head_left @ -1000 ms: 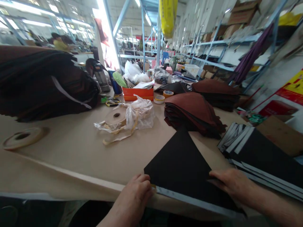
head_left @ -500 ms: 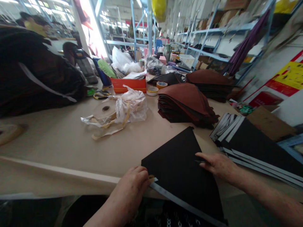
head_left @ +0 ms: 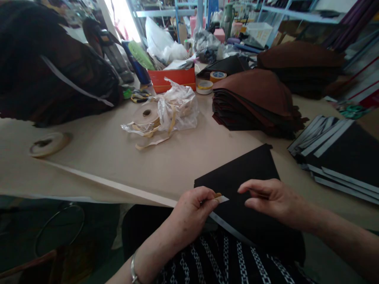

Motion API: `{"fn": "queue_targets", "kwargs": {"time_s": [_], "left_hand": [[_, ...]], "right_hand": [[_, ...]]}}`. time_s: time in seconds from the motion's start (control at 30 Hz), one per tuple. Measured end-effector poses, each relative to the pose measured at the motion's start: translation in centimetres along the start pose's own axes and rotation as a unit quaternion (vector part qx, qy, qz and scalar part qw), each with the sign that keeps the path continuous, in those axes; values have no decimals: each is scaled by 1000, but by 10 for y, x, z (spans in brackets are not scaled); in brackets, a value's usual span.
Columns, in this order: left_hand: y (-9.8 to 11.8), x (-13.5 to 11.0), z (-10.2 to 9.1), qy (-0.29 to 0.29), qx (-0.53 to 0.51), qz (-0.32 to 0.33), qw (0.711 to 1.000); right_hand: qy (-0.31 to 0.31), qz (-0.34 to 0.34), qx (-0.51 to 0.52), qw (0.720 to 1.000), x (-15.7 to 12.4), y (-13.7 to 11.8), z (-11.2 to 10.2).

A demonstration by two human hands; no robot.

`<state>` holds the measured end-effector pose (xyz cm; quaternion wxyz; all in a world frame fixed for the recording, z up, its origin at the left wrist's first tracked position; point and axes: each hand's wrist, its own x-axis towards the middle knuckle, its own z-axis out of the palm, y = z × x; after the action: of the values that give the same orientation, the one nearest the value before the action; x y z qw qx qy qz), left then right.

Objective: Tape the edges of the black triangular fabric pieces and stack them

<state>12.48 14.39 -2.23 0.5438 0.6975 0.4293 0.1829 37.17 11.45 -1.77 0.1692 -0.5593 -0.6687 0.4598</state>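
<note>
A black triangular sheet (head_left: 247, 185) of material lies just ahead of and below the fingers, across the near edge of the surface (head_left: 189, 165) and over the person's lap. The left hand (head_left: 191, 211) has its fingers curled together, pinching the end of a pale strip (head_left: 221, 199) at the sheet's near edge. From those fingers, the strip runs down along that edge. The right hand (head_left: 275, 199) is beside the strip end, over the sheet, with its fingers (head_left: 254, 188) loosely spread; contact with the sheet cannot be confirmed. A silver bangle (head_left: 133, 272) is on the left wrist, and a black-and-white patterned garment (head_left: 225, 256) lies below the hands.

Beyond the right fingers sits a stack of black pieces with pale strips (head_left: 334, 146). Ahead of the fingers is a brown-and-black stack (head_left: 254, 100). Ahead and left of the left fingers, a tape roll in a plastic bag (head_left: 160, 116) lies on the surface, before a red-orange box (head_left: 171, 81). Farther left are a second tape roll (head_left: 50, 144) and a large dark bundle (head_left: 50, 67).
</note>
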Motion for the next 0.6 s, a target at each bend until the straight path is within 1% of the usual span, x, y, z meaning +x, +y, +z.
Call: {"fn": "queue_targets", "kwargs": {"time_s": [0.07, 0.17, 0.27, 0.37, 0.43, 0.5, 0.57, 0.6], "left_hand": [[2, 2, 2, 6, 4, 3, 1000], [-1, 4, 5, 23, 26, -14, 999], [-6, 9, 7, 42, 45, -45, 997], [-10, 14, 7, 37, 74, -71, 994], [-13, 17, 4, 22, 108, -86, 990], [-15, 18, -3, 8, 135, -101, 986], [-18, 18, -12, 5, 148, -120, 982], [-19, 17, -18, 3, 150, -133, 980]], "right_hand": [[-40, 5, 82, 996, 15, -14, 14], [-45, 5, 156, 987, 32, -19, 27], [-57, -4, 196, 979, 40, -16, 32], [-56, -10, 215, 975, 43, -12, 29], [-38, -12, 196, 980, 45, -4, 20], [1, -9, 162, 987, 48, 10, 3], [78, 19, 98, 992, 52, 31, -24], [123, 40, 61, 990, 55, 43, -40]]}}
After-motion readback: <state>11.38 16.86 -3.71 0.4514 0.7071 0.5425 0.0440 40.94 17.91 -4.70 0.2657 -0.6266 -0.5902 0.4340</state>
